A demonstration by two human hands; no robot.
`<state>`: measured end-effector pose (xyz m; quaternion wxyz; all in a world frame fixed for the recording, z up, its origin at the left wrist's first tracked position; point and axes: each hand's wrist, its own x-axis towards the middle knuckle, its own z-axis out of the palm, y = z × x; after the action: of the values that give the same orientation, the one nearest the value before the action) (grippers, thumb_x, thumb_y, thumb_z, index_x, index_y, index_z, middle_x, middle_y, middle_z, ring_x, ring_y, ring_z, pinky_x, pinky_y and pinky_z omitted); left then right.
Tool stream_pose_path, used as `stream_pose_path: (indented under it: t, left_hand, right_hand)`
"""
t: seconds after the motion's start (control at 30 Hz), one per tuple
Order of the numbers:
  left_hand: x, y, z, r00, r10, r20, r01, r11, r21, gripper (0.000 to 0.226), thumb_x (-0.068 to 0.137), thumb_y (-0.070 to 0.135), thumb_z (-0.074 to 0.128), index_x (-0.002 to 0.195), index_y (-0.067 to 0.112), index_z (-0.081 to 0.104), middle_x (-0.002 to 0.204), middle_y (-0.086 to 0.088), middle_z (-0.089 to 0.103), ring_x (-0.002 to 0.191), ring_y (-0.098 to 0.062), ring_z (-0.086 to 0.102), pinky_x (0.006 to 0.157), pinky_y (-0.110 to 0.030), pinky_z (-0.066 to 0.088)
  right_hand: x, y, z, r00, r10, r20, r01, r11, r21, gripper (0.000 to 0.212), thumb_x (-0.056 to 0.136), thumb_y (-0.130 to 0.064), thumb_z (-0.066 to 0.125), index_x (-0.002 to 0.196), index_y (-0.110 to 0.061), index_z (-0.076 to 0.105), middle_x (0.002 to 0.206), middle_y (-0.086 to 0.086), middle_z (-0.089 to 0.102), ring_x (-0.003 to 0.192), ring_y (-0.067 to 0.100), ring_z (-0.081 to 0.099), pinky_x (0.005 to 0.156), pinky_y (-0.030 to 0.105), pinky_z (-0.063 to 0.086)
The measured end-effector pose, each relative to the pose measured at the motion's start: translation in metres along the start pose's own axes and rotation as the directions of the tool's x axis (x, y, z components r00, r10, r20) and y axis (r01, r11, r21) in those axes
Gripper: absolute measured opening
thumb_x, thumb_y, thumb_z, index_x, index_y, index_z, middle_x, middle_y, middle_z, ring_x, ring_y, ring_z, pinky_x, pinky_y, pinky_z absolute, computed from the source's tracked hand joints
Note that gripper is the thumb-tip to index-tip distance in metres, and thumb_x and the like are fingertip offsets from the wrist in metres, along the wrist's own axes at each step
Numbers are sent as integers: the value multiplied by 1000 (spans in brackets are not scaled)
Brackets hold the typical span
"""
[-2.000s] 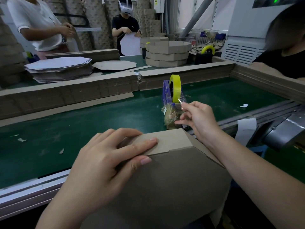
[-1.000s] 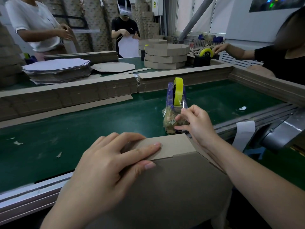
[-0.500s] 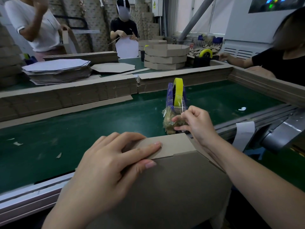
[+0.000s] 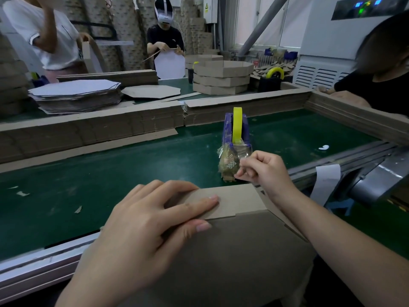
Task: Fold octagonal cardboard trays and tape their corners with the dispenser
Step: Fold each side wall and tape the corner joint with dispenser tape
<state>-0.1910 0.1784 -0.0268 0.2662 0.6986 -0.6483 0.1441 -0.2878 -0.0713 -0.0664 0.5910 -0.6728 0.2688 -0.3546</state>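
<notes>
Head view: left hand (image 4: 141,224) lies flat on the cardboard tray (image 4: 232,262), fingers straight, pressing the folded flap (image 4: 234,200) down onto the tray's top edge. Grip is apart, nothing clamped.

Right hand (image 4: 265,171) is just past the tray's far corner, at the front of the tape dispenser (image 4: 228,165). Thumb and forefinger are together, pinching what looks like the clear tape (image 4: 242,154); it's glossy and hard to make out. The other fingers are curled.

The tray leans against the near metal rail (image 4: 44,262), with its upper edge over the green surface (image 4: 110,173). The dispenser stands on the surface just behind the tray, yellow roll (image 4: 237,124) upright.

Cardboard walls (image 4: 88,131) fence the surface at the back and right. Beyond them: a pile of flat blanks (image 4: 75,96), a stack of finished trays (image 4: 221,78), a second dispenser (image 4: 273,78). Three other people are at the line.

Yellow warning sticker (image 4: 206,6) on a cabinet at the back, text too small to read.
</notes>
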Motion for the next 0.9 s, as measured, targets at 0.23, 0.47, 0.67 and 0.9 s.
stream_pose_path:
  t: [0.23, 0.47, 0.67, 0.9]
  left_hand:
    - [-3, -1, -1, 1000, 7, -9, -7, 1000, -26, 36, 96, 50, 43, 125, 43, 63, 118, 14, 61, 91, -16, 60, 69, -40, 49]
    - [2, -3, -1, 1000, -2, -7, 2, 999, -35, 37, 95, 50, 42, 122, 40, 65, 114, 11, 64, 91, -17, 61, 68, -41, 51]
    - [7, -8, 1, 999, -32, -9, 31, 998, -48, 37, 93, 50, 44, 119, 39, 67, 113, 13, 64, 89, -16, 61, 68, -42, 51]
    - [15, -6, 2, 997, -75, -5, 74, 992, -99, 36, 90, 54, 46, 104, 33, 71, 110, 18, 64, 95, -12, 62, 76, -42, 51]
  right_hand:
    - [-3, -1, -3, 976, 205, -76, -216, 957, -192, 31, 90, -19, 66, 63, -4, 64, 47, 2, 59, 36, 6, 52, 37, 13, 37]
    - [2, 10, -12, 976, 152, -154, -210, 833, -512, 42, 87, -22, 69, 47, -13, 60, 39, -4, 55, 40, 7, 55, 46, 21, 41]
    - [-14, -31, -32, 962, -260, -89, 80, 575, -815, 31, 84, -38, 69, 58, -24, 61, 50, -8, 56, 55, 12, 56, 51, 25, 41]
    - [-81, -95, -3, 840, -532, 111, 520, 728, -447, 24, 82, -39, 65, 74, -19, 73, 58, -3, 61, 55, 14, 54, 49, 21, 40]
